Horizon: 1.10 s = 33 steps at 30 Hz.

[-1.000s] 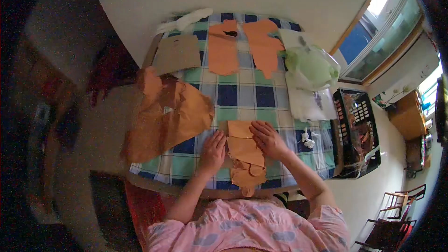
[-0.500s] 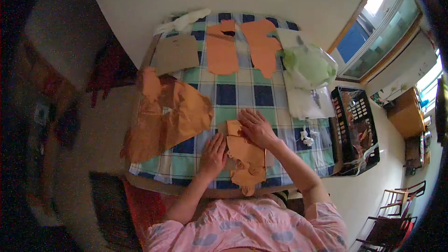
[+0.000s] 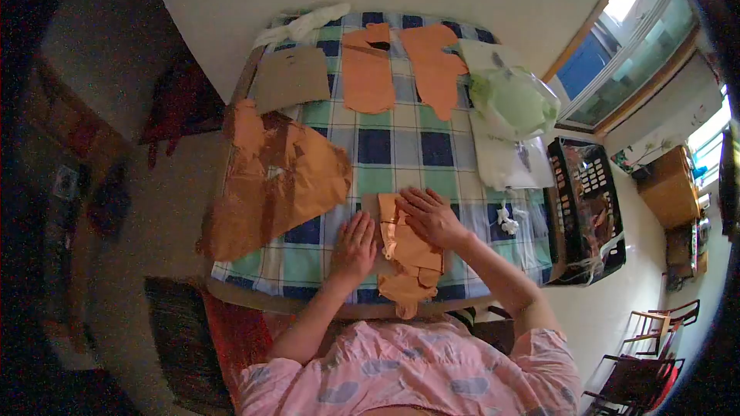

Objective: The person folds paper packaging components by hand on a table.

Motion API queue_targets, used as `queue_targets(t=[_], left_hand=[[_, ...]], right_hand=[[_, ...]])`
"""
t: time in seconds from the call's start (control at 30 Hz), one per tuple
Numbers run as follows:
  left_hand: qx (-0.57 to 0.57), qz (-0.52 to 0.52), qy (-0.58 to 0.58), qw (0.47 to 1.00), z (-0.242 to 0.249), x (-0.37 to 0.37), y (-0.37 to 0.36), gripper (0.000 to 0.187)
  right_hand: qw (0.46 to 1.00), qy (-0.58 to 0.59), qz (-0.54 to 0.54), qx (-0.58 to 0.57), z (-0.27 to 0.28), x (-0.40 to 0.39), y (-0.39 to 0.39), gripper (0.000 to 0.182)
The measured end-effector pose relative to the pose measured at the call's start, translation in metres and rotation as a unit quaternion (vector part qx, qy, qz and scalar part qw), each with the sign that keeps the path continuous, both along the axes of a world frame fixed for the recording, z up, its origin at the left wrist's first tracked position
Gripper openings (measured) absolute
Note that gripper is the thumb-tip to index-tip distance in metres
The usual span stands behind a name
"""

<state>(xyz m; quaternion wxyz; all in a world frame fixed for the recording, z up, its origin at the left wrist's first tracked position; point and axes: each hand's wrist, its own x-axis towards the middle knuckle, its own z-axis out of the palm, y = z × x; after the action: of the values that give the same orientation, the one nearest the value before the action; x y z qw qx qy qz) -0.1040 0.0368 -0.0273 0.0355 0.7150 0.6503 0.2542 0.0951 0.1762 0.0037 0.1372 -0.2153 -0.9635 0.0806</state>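
Observation:
Near the front edge of the checked cloth lies a folded orange-brown piece with a ragged lower end, on top of a flat greyish-brown sheet. My right hand lies flat over the upper right part of the piece, fingers extended. To the left, my left hand rests palm down at the sheet's left edge, its fingers stretched out. What lies beneath the palms is hidden.
A large crumpled brown paper lies left. At the back are a grey-brown board and two orange cutouts. Right are a green-white plastic bag, a small white crumpled item and a black basket.
The folded piece has shifted its shape under my right hand, and a shiny strip now shows along its left side. My right hand has moved slightly right and down. The view has shifted slightly.

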Motion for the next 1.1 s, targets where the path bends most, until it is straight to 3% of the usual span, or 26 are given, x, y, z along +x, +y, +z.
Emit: queue_targets(t=[0.33,0.43,0.53,0.57,0.7,0.73,0.77,0.83,0.9,1.0,1.1], left_hand=[[0.031,0.016,0.024,0.999,0.0,0.003,-0.001,0.042],[0.039,0.014,0.009,0.999,-0.003,0.0,0.005,0.041],[0.04,0.046,-0.086,0.994,0.013,0.004,0.042,0.041],[0.05,0.024,-0.061,0.997,0.013,0.009,0.053,0.041],[0.048,-0.026,0.01,0.998,-0.033,0.025,0.08,0.046],[0.037,-0.029,0.025,0.999,-0.033,0.024,0.08,0.048],[0.023,-0.033,0.027,0.999,-0.035,0.022,0.077,0.049],[-0.007,-0.039,0.031,0.999,-0.015,0.02,0.067,0.053],[-0.014,-0.039,0.047,0.998,-0.017,0.019,0.068,0.056],[-0.03,-0.041,0.031,0.998,-0.013,0.019,0.066,0.058],[-0.023,-0.035,0.031,0.999,-0.013,0.019,0.067,0.058]], right_hand=[[0.995,0.029,-0.096,-0.009,-0.004,-0.01,-0.039,0.042],[0.993,0.05,-0.104,-0.009,-0.008,-0.009,-0.043,0.04],[0.993,0.052,-0.104,0.002,-0.008,-0.01,-0.041,0.04],[0.993,0.052,-0.103,0.003,-0.01,-0.011,-0.04,0.039],[0.996,0.042,-0.074,0.032,-0.017,-0.005,-0.036,0.04],[0.975,0.135,-0.109,-0.139,-0.009,-0.006,-0.037,0.04],[0.914,0.225,-0.138,-0.307,-0.001,-0.006,-0.043,0.039],[0.869,0.273,-0.242,-0.333,-0.001,0.002,-0.041,0.037],[0.906,0.181,-0.379,-0.047,-0.017,0.03,-0.016,0.034],[0.904,0.141,-0.403,0.024,-0.025,0.041,-0.002,0.022],[0.914,0.111,-0.371,-0.123,-0.034,0.044,0.016,0.02]])
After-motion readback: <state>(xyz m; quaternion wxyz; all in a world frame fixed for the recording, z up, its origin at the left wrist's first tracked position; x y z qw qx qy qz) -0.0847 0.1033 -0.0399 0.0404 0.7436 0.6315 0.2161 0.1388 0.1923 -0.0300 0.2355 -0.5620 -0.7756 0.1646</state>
